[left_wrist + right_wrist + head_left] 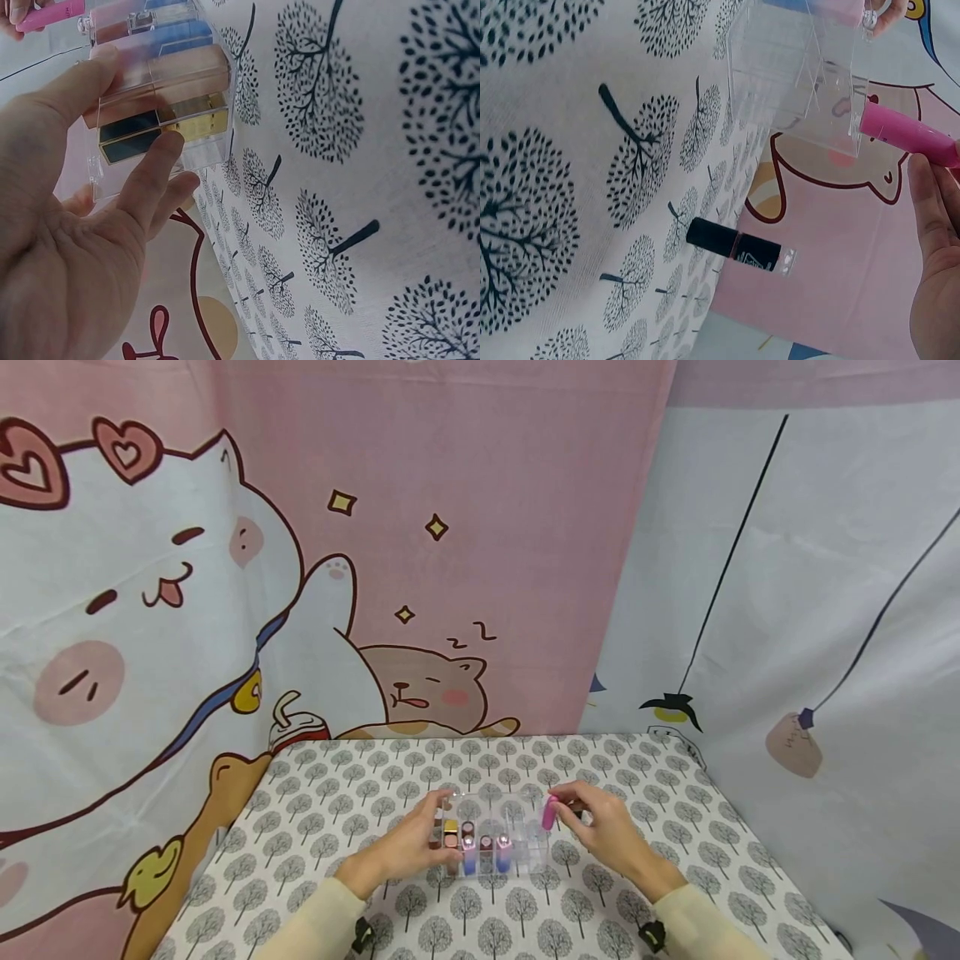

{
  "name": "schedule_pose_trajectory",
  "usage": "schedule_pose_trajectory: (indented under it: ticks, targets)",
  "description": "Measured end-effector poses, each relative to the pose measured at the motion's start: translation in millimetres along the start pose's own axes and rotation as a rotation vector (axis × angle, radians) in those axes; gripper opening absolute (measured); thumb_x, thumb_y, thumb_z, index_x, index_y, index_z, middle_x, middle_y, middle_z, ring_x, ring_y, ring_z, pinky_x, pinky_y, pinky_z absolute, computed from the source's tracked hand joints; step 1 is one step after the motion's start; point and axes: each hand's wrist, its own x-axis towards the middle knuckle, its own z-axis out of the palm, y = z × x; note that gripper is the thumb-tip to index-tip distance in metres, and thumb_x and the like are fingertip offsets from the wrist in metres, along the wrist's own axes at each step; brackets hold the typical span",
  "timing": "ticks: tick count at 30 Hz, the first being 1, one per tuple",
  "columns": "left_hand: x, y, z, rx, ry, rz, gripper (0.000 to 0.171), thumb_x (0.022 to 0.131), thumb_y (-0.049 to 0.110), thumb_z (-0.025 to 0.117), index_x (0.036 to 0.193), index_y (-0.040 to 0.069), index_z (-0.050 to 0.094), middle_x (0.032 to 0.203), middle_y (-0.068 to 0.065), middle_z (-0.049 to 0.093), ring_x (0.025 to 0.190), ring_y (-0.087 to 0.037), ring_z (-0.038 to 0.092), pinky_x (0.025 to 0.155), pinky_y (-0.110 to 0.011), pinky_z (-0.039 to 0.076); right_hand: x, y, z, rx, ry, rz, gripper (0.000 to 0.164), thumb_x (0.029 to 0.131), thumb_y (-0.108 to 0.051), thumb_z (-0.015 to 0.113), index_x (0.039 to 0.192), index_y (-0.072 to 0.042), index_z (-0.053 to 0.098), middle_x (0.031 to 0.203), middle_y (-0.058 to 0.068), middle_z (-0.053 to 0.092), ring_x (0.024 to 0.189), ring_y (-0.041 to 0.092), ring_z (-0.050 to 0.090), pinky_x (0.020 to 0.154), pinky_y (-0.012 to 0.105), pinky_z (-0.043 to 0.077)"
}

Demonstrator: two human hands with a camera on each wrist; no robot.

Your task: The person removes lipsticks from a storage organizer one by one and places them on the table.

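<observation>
A clear plastic lipstick organizer [534, 858] stands on the cloth, with several lipsticks in its left and middle compartments. My left hand [405, 843] grips its left end, thumb near the front and fingers toward the back. In the left wrist view, a black-and-gold lipstick [131, 139] and a blue-and-pink tube [180, 37] show through the wall. At the organizer's right end, my right hand [611, 833] pinches a bright pink lipstick tube [550, 812]. The right wrist view shows that tube tilted, close to the bare compartments.
A black lipstick [735, 244] with a clear end stands on the tree-print tablecloth [495, 935], right of the organizer and partly hidden by my right hand in the head view. Behind the table hangs a pink cartoon curtain [510, 527]; a pale one [750, 610] hangs at the right.
</observation>
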Motion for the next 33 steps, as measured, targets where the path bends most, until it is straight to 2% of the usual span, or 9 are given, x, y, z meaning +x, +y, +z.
schedule_pose_trajectory:
  ticks: [3, 9, 15, 23, 29, 33]
  targets:
    - [-0.4, -0.2, 0.2, -0.030, -0.006, 0.006, 0.112, 0.098, 0.031, 0.095, 0.182, 0.011, 0.024, 0.171, -0.027, 0.050, 0.124, -0.026, 0.075, 0.100, -0.033, 0.072, -0.3, 2.3, -2.8, -0.019, 0.007, -0.003, 0.031, 0.098, 0.008, 0.087, 0.126, -0.002, 0.079, 0.107, 0.002, 0.087, 0.092, 0.015, 0.084, 0.086, 0.016, 0.069]
    - [-1.4, -0.5, 0.4, -0.053, -0.013, 0.016, 0.111, 0.098, 0.029, 0.096, 0.181, 0.010, 0.025, 0.168, -0.027, 0.051, 0.133, -0.035, 0.074, 0.104, -0.039, 0.073, -1.3, 8.1, -8.4, -0.039, 0.024, 0.014, 0.033, 0.097, 0.009, 0.087, 0.126, -0.006, 0.079, 0.111, 0.001, 0.087, 0.097, 0.015, 0.085, 0.094, 0.013, 0.068]
    - [-1.6, -0.4, -0.1, -0.025, -0.009, 0.018, 0.112, 0.098, 0.031, 0.095, 0.182, 0.010, 0.024, 0.168, -0.028, 0.052, 0.125, -0.029, 0.076, 0.101, -0.038, 0.073, -2.1, 16.3, -15.0, -0.048, 0.043, 0.013, 0.035, 0.094, 0.012, 0.089, 0.124, -0.003, 0.079, 0.112, 0.003, 0.087, 0.100, 0.013, 0.084, 0.092, 0.018, 0.071]
    - [-1.2, -0.3, -1.1, -0.014, -0.003, 0.017, 0.114, 0.097, 0.032, 0.096, 0.182, 0.011, 0.024, 0.168, -0.029, 0.053, 0.118, -0.023, 0.076, 0.098, -0.037, 0.073, -1.9, 25.3, -24.5, -0.096, 0.059, 0.024, 0.032, 0.097, 0.010, 0.087, 0.124, -0.005, 0.081, 0.112, 0.004, 0.088, 0.096, 0.019, 0.085, 0.092, 0.017, 0.070]
    - [-0.5, -0.8, -1.0, -0.036, -0.012, 0.004, 0.115, 0.097, 0.032, 0.096, 0.183, 0.013, 0.023, 0.167, -0.028, 0.055, 0.118, -0.020, 0.076, 0.099, -0.034, 0.072, -3.4, 34.9, -29.8, -0.109, 0.084, 0.027, 0.029, 0.096, 0.012, 0.086, 0.121, -0.002, 0.081, 0.111, 0.008, 0.088, 0.093, 0.020, 0.084, 0.090, 0.013, 0.068]
    - [-0.8, 0.0, -1.1, -0.009, -0.007, 0.000, 0.114, 0.098, 0.034, 0.096, 0.183, 0.015, 0.023, 0.169, -0.027, 0.054, 0.123, -0.023, 0.075, 0.104, -0.039, 0.072, -6.7, 41.1, -32.9, -0.117, 0.081, 0.057, 0.030, 0.097, 0.011, 0.086, 0.123, -0.001, 0.080, 0.112, 0.008, 0.088, 0.094, 0.019, 0.084, 0.092, 0.012, 0.067]
